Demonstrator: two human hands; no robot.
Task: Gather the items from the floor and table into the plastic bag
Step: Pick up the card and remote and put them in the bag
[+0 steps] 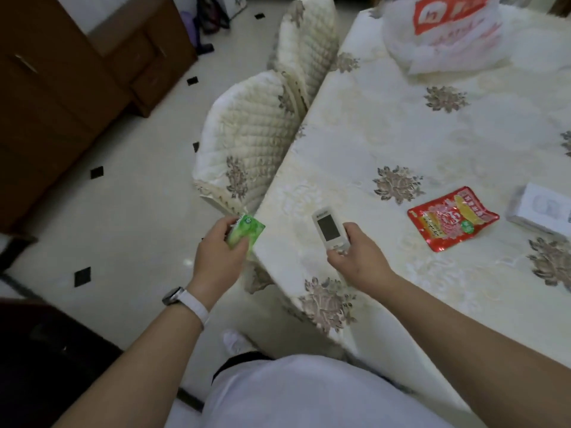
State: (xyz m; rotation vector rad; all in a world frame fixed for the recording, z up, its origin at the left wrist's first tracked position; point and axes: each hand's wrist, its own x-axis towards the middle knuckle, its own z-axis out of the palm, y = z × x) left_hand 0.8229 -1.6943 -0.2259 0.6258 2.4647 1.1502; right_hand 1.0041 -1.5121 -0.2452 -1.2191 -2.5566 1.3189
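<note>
My left hand (221, 253) grips a small green packet (248, 231) just off the table's near-left corner. A white remote control (328, 228) with a grey screen is held in my right hand (355, 254), above the tablecloth near that corner. Far back on the table stands the white plastic bag (445, 32) with red print. A red snack pouch (451, 219) lies flat on the table to the right of my right hand. A white box (540, 211) sits at the right edge, partly cut off.
The table (401, 134) wears a cream floral cloth. Two quilted chairs (250, 143) are pushed against its left side. Brown wooden cabinets (55, 97) line the left wall. The tiled floor (129, 230) has small black diamond insets.
</note>
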